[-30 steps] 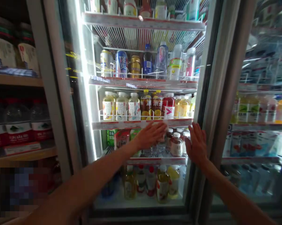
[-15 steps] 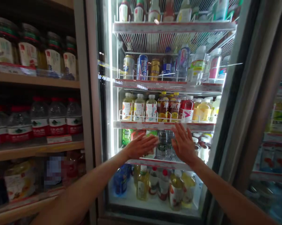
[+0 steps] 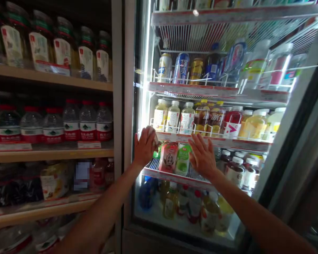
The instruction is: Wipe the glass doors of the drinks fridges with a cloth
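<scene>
My left hand (image 3: 144, 148) is raised at the left side of the glass door (image 3: 145, 176) of a lit drinks cooler, fingers stretched out. A pale patch beside its fingertips could be a reflection or something thin; I cannot tell which. In front of the cooler's middle, my right hand (image 3: 202, 155) is open, fingers spread and palm toward the door. Whether either palm touches the glass is unclear. Behind the glass, between my hands, stand a red drink package (image 3: 168, 157) and a green drink package (image 3: 183, 160). Just above them is a row of bottled tea (image 3: 172, 118).
Wooden shelves (image 3: 50, 155) on the left hold several red-capped water bottles (image 3: 79, 121) and dark green-topped bottles (image 3: 62, 49). Cans (image 3: 180, 68) stand on a higher cooler rack. Bottles (image 3: 171, 203) fill the cooler's bottom. The cooler's dark right frame (image 3: 288, 137) runs down the right side.
My view has shifted, so the cooler sits further right and the left shelves show more. My hands have moved apart, the left one going toward the door's left edge with its fingers now pointing upward.
</scene>
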Available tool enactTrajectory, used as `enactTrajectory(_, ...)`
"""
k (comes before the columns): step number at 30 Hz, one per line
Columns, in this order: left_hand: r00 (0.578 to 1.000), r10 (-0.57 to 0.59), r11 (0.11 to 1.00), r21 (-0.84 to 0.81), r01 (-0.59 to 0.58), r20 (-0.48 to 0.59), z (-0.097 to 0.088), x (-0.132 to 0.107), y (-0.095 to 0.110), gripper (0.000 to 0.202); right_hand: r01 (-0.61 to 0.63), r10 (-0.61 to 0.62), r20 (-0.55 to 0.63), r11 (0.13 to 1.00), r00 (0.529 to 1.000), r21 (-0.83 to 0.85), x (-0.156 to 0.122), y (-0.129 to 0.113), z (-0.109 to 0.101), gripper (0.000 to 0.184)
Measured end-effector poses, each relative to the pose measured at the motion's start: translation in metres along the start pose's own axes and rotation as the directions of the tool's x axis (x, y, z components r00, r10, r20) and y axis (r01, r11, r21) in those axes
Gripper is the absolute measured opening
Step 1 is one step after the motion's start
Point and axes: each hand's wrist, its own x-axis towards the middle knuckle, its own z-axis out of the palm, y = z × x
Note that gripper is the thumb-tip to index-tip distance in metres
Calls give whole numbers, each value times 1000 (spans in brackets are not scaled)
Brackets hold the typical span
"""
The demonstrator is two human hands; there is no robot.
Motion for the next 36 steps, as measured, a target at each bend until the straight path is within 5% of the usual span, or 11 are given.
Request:
enactTrajectory(2,991,-129,992,-4,129,-28,1,-6,1,43,-6,6,1,1000,1000,10,2,-2,1,68)
enactTrajectory(7,996,22,999,-43,-18,84,2,-31,5,39,35,-35,-2,999,999,12,0,-3,1,68)
enactTrajectory(12,933,-358,933,17,358,-29,4,-1,-3,47,8,-10,-93,1000,996,-13,4,9,0,62)
enactTrajectory(18,981,103,992,-90,-90,163,5,31,14,45,-41,38,-113,999,993,-22,13,23,-3,57)
enactTrajectory(20,992,-54,996,-63,61,111,3,43,6,45,-112,108,-123,994,986,-21,15,36,-9,59)
enactTrajectory(24,917,-393,919,-45,391,-64,5,61,5,50,-240,239,-149,971,959,16,16,62,-20,59)
enactTrajectory(27,999,-6,994,-112,11,46,7,67,21,49,-246,245,-161,969,956,13,15,67,-21,59)
enactTrajectory(29,982,162,979,-144,-147,97,7,77,23,46,-225,216,-198,974,956,-28,14,66,-19,60)
enactTrajectory(31,998,-57,992,-109,60,30,6,93,16,46,-195,177,-208,978,962,-69,13,65,-16,60)
enactTrajectory(34,834,-535,844,-116,523,-134,6,119,6,50,-191,170,-182,976,968,-105,12,64,-16,61)
enactTrajectory(36,829,-543,839,-136,527,-131,6,128,9,51,-204,182,-182,973,966,-111,13,62,-17,62)
